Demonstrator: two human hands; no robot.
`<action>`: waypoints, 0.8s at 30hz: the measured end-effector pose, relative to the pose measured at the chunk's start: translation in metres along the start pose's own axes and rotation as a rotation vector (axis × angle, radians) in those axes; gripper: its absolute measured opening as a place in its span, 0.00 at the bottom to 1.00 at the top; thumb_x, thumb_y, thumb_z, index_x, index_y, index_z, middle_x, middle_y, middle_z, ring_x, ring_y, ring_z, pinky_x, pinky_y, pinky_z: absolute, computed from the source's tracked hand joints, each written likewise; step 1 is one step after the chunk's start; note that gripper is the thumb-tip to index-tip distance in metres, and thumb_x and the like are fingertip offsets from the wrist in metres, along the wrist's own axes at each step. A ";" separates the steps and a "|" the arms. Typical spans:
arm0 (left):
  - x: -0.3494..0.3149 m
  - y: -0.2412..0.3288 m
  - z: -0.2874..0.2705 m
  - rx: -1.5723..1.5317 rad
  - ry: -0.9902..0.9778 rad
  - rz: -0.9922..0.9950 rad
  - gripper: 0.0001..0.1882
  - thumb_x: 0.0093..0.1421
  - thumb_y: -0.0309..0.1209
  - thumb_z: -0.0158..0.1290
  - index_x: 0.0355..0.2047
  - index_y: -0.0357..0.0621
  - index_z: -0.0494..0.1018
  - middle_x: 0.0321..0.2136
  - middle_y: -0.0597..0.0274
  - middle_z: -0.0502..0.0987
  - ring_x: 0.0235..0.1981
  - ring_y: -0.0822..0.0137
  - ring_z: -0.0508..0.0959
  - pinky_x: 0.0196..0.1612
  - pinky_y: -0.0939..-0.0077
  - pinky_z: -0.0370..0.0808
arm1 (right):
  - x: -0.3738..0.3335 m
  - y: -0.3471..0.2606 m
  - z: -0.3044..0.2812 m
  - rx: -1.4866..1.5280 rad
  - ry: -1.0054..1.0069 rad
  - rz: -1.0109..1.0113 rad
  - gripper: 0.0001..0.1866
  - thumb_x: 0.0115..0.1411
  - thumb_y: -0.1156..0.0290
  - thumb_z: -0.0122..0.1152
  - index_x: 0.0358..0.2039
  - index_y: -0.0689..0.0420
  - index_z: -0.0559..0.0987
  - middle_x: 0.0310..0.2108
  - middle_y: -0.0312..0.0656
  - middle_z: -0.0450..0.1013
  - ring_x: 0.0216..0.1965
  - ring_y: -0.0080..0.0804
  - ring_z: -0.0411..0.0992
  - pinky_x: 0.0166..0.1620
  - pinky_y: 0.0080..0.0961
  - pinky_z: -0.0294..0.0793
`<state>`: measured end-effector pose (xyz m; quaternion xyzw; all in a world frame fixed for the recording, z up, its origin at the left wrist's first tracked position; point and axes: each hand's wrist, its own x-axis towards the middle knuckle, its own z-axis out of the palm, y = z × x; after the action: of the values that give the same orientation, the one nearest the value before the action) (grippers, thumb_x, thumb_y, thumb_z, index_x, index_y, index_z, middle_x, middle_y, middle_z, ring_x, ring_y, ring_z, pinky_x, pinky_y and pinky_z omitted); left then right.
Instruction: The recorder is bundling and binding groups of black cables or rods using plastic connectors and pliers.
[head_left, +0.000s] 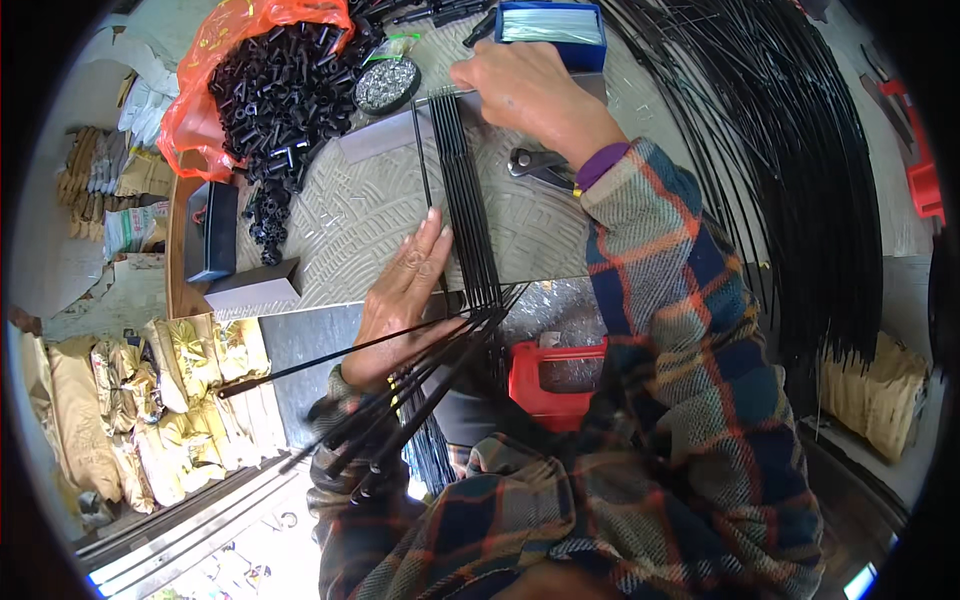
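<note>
My left hand (408, 275) lies with its fingers stretched out at the table's front edge, the fingertips against a single thin black rod (421, 160). Right beside it, a row of black rods (466, 200) runs side by side across the table; several rod ends (385, 405) fan out over the edge above my left wrist. My right hand (525, 90) is at the far end of the rods, just in front of a blue box (565, 55) of pale thin strips. Its fingers are curled in, and what they hold, if anything, is hidden. Black-handled pincers (540, 165) lie below my right wrist.
Many short black tubular parts (280, 95) spill from an orange plastic bag (190, 130) at the far left. A round dish of small metal pieces (387, 85) stands beside them. Long black rods (800, 170) hang over the right edge. A red plastic stool (550, 405) is below.
</note>
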<state>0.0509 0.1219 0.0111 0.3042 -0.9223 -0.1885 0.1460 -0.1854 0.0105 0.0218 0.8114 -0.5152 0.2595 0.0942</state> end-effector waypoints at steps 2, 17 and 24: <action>0.002 0.000 0.001 0.006 -0.004 0.006 0.44 0.43 0.35 0.60 0.57 0.33 0.53 0.60 0.43 0.50 0.60 0.49 0.54 0.60 0.60 0.53 | 0.000 0.000 0.001 -0.008 -0.011 0.008 0.09 0.42 0.75 0.57 0.27 0.52 0.79 0.27 0.44 0.74 0.31 0.40 0.74 0.31 0.35 0.72; 0.000 0.002 0.003 0.037 0.007 -0.035 0.46 0.38 0.35 0.62 0.57 0.36 0.54 0.59 0.45 0.52 0.59 0.50 0.57 0.60 0.61 0.56 | -0.001 -0.002 0.003 0.013 -0.113 0.046 0.13 0.44 0.79 0.55 0.31 0.50 0.77 0.30 0.42 0.72 0.32 0.41 0.73 0.33 0.35 0.69; 0.002 0.004 0.002 0.005 0.030 -0.039 0.47 0.35 0.32 0.63 0.57 0.37 0.54 0.59 0.45 0.52 0.58 0.50 0.58 0.59 0.61 0.56 | -0.001 0.001 -0.002 -0.007 -0.069 0.026 0.13 0.44 0.79 0.55 0.32 0.49 0.77 0.29 0.41 0.72 0.31 0.40 0.73 0.32 0.35 0.70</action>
<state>0.0467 0.1237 0.0115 0.3255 -0.9143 -0.1844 0.1555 -0.1868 0.0115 0.0232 0.8129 -0.5295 0.2305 0.0757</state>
